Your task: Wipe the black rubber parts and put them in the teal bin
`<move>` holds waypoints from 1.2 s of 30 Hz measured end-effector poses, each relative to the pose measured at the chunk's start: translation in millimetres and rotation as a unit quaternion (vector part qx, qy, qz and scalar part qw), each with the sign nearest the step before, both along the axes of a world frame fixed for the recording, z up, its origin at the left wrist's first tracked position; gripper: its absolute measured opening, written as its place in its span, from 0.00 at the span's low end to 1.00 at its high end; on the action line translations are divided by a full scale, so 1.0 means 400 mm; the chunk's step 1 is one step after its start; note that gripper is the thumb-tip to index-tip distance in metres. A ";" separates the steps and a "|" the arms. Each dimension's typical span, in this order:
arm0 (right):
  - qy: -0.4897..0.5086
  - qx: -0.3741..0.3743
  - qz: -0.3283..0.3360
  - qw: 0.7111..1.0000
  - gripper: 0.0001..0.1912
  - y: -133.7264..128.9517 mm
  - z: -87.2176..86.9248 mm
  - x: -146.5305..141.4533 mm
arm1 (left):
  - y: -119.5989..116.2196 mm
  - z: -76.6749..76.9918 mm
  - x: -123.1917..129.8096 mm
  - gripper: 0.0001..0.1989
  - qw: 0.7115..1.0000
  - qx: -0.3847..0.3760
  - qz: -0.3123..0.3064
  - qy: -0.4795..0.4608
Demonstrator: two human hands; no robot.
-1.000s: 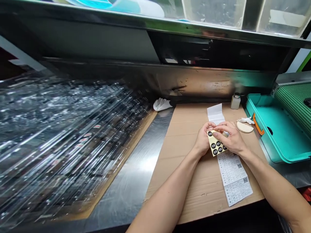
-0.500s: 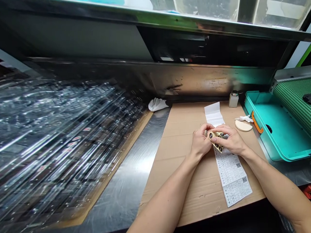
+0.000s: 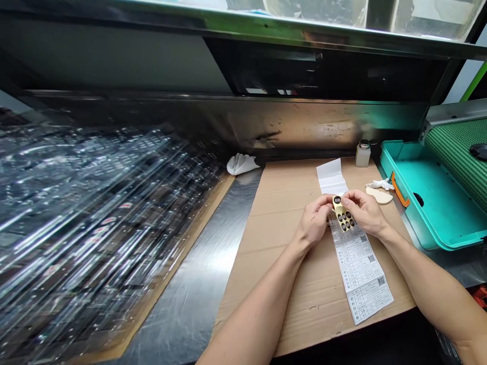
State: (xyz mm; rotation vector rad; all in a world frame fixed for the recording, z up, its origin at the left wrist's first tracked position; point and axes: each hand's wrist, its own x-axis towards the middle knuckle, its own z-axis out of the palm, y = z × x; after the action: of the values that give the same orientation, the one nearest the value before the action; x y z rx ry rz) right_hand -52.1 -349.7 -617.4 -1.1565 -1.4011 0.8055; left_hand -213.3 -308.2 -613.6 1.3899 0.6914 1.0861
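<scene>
My left hand [image 3: 315, 219] and my right hand [image 3: 366, 213] pinch the upper part of a small gold sticker sheet [image 3: 345, 217] between them. Round black stickers with white print sit on the sheet, several in its lower part and one at the top. Under the sheet and my hands lies a long printed paper strip [image 3: 359, 268] with tables and square codes. Its blank far end [image 3: 331, 175] shows beyond my fingers. The strip rests on a brown cardboard sheet [image 3: 281, 274].
Clear plastic-wrapped pieces [image 3: 99, 233] fill the left side. A crumpled white cloth [image 3: 242, 163] lies behind. At the right are a bottle [image 3: 362, 153], a round pale pad [image 3: 379, 195], a teal bin [image 3: 449, 197] with an orange latch, and a green belt [image 3: 460, 147].
The sticker sheet has been turned flatter and opened towards the camera, showing more stickers. My hands have moved slightly apart. The whole view has shifted a little.
</scene>
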 end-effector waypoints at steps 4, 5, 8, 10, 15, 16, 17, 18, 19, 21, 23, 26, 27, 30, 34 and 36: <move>-0.101 0.050 -0.079 0.991 0.13 -0.002 0.005 0.005 | 0.007 0.000 -0.005 0.11 0.999 0.008 0.034 -0.007; -0.134 0.066 -0.097 0.984 0.12 -0.003 0.007 0.007 | 0.005 -0.001 -0.003 0.11 0.999 -0.002 0.041 0.006; -0.186 0.100 -0.115 0.971 0.11 -0.006 0.015 0.009 | -0.003 -0.001 0.005 0.13 0.999 -0.046 0.028 0.010; -0.181 0.112 -0.128 0.969 0.10 -0.007 0.019 0.008 | -0.007 0.002 0.011 0.14 0.998 -0.062 0.023 -0.025; -0.183 0.106 -0.185 0.960 0.08 -0.009 0.021 0.001 | -0.005 -0.001 0.018 0.16 0.995 -0.078 0.028 -0.057; -0.191 0.105 -0.181 0.959 0.09 -0.010 0.021 -0.001 | -0.004 -0.004 0.020 0.16 0.994 -0.082 0.032 -0.059; -0.197 0.108 -0.176 0.958 0.10 -0.011 0.020 -0.003 | -0.003 -0.007 0.022 0.16 0.993 -0.087 0.040 -0.064; -0.199 0.115 -0.177 0.957 0.11 -0.012 0.020 -0.005 | -0.002 -0.010 0.024 0.17 0.992 -0.093 0.051 -0.072; -0.201 0.122 -0.187 0.954 0.10 -0.013 0.019 -0.007 | -0.002 -0.013 0.026 0.18 0.990 -0.098 0.066 -0.082; -0.203 0.127 -0.213 0.947 0.10 -0.014 0.016 -0.010 | -0.003 -0.017 0.030 0.18 0.985 -0.102 0.099 -0.100; -0.207 0.118 -0.207 0.949 0.09 -0.015 0.013 -0.011 | -0.005 -0.020 0.033 0.18 0.984 -0.099 0.106 -0.105; -0.207 0.117 -0.134 0.962 0.10 -0.013 0.008 -0.005 | -0.009 -0.022 0.034 0.17 0.989 -0.095 0.065 -0.096; -0.206 0.120 -0.111 0.965 0.10 -0.011 0.006 -0.001 | -0.009 -0.022 0.033 0.17 0.990 -0.091 0.052 -0.093; -0.196 0.111 -0.097 0.970 0.09 -0.006 0.004 0.010 | -0.009 -0.022 0.028 0.17 0.995 -0.067 0.027 -0.072; -0.175 0.105 -0.143 0.969 0.07 -0.005 0.006 0.016 | -0.006 -0.023 0.020 0.17 0.998 -0.044 0.021 -0.026; -0.175 0.105 -0.130 0.970 0.07 -0.007 0.008 0.015 | -0.003 -0.023 0.017 0.16 0.998 -0.046 0.039 -0.018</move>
State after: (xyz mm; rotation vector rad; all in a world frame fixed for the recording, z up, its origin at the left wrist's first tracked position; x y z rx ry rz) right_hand -46.3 -352.5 -614.3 -1.3232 -1.5363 0.2665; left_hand -206.4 -309.6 -622.7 1.2700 0.7652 1.1234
